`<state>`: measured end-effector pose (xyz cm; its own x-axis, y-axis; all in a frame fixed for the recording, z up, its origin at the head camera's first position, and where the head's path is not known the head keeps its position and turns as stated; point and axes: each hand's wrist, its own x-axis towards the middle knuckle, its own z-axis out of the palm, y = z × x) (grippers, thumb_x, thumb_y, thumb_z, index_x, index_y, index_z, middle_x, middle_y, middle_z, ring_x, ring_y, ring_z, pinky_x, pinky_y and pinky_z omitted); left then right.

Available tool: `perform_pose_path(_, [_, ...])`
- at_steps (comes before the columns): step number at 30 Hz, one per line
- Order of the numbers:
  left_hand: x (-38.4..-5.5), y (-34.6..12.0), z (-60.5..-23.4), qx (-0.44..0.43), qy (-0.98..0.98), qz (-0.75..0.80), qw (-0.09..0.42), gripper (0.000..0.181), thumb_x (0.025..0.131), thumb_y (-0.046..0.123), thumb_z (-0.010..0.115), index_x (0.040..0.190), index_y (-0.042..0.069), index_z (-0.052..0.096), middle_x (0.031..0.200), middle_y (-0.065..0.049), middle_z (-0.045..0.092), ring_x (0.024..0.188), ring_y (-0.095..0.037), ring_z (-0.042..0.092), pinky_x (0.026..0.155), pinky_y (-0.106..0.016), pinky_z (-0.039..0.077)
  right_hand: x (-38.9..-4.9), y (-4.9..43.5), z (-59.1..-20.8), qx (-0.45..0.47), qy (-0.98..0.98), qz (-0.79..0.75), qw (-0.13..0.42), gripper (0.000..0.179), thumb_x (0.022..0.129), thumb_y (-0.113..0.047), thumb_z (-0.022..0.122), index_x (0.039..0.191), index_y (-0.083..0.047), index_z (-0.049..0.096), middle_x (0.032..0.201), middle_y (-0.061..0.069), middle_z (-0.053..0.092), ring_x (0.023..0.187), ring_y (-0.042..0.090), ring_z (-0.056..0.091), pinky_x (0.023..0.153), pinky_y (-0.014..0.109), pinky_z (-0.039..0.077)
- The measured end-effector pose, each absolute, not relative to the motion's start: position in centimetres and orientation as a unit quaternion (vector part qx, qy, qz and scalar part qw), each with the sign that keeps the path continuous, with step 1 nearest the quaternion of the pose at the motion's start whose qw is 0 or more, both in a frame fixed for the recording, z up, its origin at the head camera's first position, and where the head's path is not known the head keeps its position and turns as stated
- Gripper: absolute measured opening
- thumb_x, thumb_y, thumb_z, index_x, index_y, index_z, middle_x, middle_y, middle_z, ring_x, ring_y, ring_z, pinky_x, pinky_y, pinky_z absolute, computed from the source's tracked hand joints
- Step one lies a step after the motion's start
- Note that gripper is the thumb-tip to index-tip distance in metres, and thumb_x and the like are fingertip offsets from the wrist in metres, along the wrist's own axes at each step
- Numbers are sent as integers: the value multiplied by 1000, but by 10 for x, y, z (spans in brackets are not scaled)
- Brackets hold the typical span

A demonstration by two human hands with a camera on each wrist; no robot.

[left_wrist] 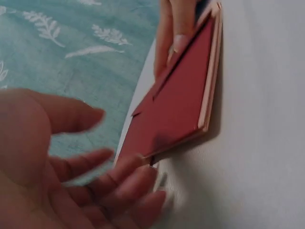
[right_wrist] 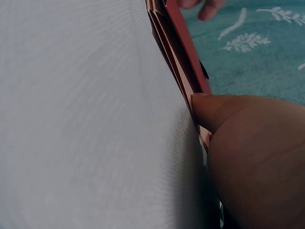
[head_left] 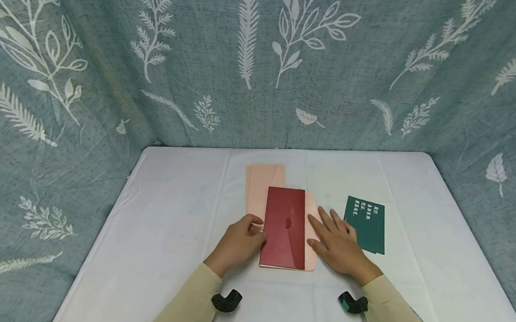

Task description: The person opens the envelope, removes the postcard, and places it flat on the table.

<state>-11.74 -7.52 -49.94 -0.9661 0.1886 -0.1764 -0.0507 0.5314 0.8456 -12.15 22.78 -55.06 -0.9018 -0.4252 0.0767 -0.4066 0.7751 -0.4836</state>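
Note:
A dark red envelope (head_left: pixel 283 221) with a slanted flap lies near the middle of the table, on top of a pale pink envelope (head_left: pixel 308 253) that shows along its right side. At its left edge is my left hand (head_left: pixel 239 241), its fingers loosely bent; in the left wrist view they are blurred and hold nothing. My right hand (head_left: pixel 338 243) spreads its straight fingers at the right side of the pile. In the right wrist view, the thumb (right_wrist: pixel 209 109) touches the edges of the stacked pink layers under the red envelope (right_wrist: pixel 183 36).
More pale pink envelopes (head_left: pixel 261 181) lie behind the red one, partly under it. Dark green cards (head_left: pixel 365 221) with white writing rest on the white tablecloth (head_left: pixel 170 215), just beyond the right hand. A green leaf-patterned curtain (head_left: pixel 261 112) hangs around the table.

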Motion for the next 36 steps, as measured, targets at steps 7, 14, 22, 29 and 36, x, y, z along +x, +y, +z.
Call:
perform_pose_path(7, [-122,-71,-503,185,882,433,33,35,101,15,76,133,3,67,126,-7,67,119,-27,61,102,-48,51,-121,228,-550,-221,940,-259,19,66,112,-40,59,169,-12,42,178,17,22,162,46,12,116,72,14])
perform_pose_path(14, [-130,-72,-515,246,903,349,41,68,94,36,84,151,7,60,164,-8,47,154,-30,32,116,-54,42,-121,228,-551,-226,939,-259,7,64,112,-40,58,168,-12,44,177,18,24,161,47,14,115,72,15])
perform_pose_path(22, [-135,-75,-527,291,904,276,145,118,83,68,84,174,16,29,182,0,4,165,-25,-6,127,-59,12,-122,229,-552,-224,940,-258,4,66,112,-43,58,168,-12,44,177,18,24,161,48,14,115,73,14])
perform_pose_path(29, [-134,-78,-529,302,906,252,153,123,85,69,83,175,13,21,182,-1,2,165,-26,-7,128,-57,6,-120,229,-551,-225,940,-257,-5,65,112,-42,59,167,-12,45,177,19,26,160,48,16,114,74,16])
perform_pose_path(36, [-133,-78,-528,302,910,241,151,108,97,62,75,175,10,21,182,-4,4,166,-29,-5,128,-57,7,-120,226,-547,-220,941,-258,10,66,111,-39,60,168,-11,43,177,19,24,161,48,15,116,73,14])
